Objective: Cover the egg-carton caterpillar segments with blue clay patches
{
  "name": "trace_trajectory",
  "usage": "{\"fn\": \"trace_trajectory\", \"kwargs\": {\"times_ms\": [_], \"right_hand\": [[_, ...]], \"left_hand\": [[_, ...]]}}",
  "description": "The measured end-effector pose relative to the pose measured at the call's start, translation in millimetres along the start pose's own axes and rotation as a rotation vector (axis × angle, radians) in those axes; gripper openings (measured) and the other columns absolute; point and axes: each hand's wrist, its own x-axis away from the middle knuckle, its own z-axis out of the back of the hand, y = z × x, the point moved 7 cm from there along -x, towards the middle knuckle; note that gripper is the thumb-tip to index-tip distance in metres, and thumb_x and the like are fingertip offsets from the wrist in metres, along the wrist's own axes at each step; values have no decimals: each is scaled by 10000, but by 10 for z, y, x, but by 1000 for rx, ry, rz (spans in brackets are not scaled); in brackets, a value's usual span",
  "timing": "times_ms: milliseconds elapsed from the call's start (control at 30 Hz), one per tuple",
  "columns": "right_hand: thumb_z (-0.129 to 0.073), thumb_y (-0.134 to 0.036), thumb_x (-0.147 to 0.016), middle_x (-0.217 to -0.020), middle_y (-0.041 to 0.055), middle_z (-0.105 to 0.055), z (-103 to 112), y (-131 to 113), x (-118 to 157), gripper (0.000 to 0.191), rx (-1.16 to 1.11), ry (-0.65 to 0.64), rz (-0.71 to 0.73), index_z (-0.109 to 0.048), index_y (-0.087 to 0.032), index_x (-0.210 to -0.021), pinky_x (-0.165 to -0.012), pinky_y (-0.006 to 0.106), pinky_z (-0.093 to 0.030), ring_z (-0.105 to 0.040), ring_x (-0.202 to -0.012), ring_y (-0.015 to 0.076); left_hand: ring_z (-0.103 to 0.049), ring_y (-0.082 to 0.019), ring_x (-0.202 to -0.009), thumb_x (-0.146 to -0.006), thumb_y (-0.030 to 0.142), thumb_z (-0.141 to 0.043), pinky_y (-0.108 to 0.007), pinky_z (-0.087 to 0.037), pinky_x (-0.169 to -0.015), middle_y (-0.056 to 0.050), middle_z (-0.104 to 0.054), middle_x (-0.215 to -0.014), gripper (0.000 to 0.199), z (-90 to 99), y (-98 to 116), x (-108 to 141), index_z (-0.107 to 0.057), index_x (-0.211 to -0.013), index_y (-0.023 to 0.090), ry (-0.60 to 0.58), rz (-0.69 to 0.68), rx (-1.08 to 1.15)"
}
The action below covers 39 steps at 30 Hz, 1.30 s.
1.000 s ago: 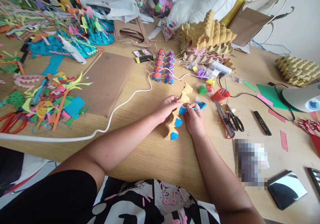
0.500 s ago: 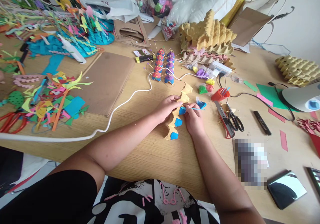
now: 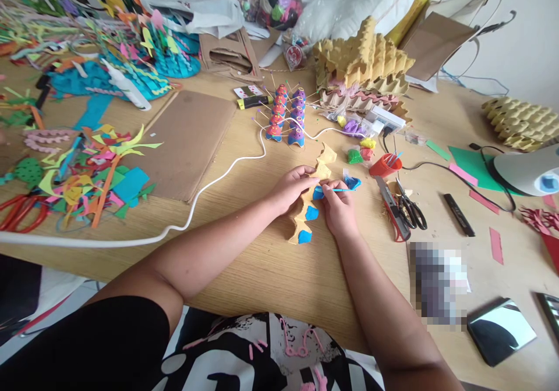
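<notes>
My left hand (image 3: 293, 188) is closed on the left side of a yellow egg carton strip (image 3: 324, 170) that lies on the table. Blue patches, which look like modelling clay (image 3: 311, 212), cover parts of its right side. My right hand (image 3: 342, 213) pinches a thin blue modelling tool (image 3: 345, 190), its left end at the blue patch by my left fingertips. A small bag of blue clay (image 3: 352, 182) lies just beyond my right hand. Past the strip stand two painted egg carton strips, one red and blue (image 3: 276, 114), one purple and blue (image 3: 297, 114), with pins stuck in them.
A white cable (image 3: 227, 173) crosses the table to my left, beside a cardboard sheet (image 3: 183, 141) and coloured scraps (image 3: 96, 176). To my right are an orange cup (image 3: 385, 164), a box cutter (image 3: 393, 208), scissors (image 3: 411, 208) and a black marker (image 3: 458, 214). Egg cartons (image 3: 362, 59) are stacked behind.
The blue modelling tool has shifted slightly in my right hand, its right end a little further left. My left hand and the carton strip stay where they were.
</notes>
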Motion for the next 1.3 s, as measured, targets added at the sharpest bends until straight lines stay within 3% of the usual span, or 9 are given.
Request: {"fn": "trace_trajectory", "kwargs": {"times_ms": [1300], "right_hand": [[-1004,-488,-771,-1023,-12,-733,-2,-1,11,461,-21,-14,-6,-599,-270,-816,-908,349,-552,-661,-930,181]], "left_hand": [[-690,-122,-735,-702,279,-938,-282,-505,-774,15,-793,-835,382,9,2,8,-724,-1005,188,16,6,1]]}}
